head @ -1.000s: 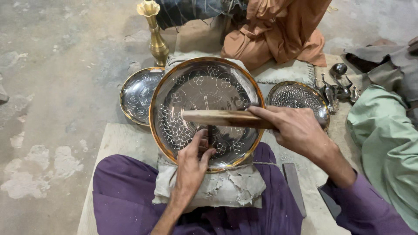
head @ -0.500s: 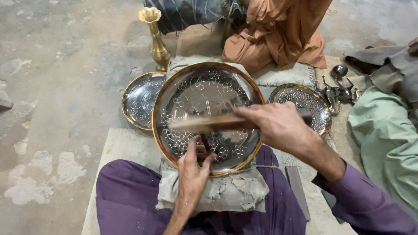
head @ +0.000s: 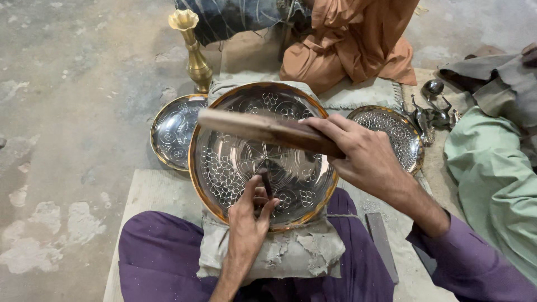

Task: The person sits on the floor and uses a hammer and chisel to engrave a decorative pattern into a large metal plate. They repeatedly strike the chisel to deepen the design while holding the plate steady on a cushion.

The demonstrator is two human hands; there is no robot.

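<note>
- The left hand (head: 249, 221) pinches a small dark chisel (head: 266, 183) between thumb and fingertips, its tip set on the plate (head: 224, 168) low of centre; the tool is thin and partly hidden, so the exact contact point is hard to tell.
- The right hand (head: 363, 156) is wrapped tight around one end of a wooden mallet (head: 251, 127), which lies crosswise above the plate's upper half.
- Against half a second ago, the mallet sits higher over the plate and further from the chisel; it looks raised between blows, while the chisel hand has barely shifted.
- The plate, brass-rimmed and engraved with flowers, rests tilted on a grey cloth pad (head: 296, 251) across the purple-clad lap.
- Around it: a smaller plate (head: 170, 131) at left, a brass vase (head: 193, 53) behind, a patterned dish (head: 400, 137) at right, another person's orange cloth (head: 358, 39) beyond.
</note>
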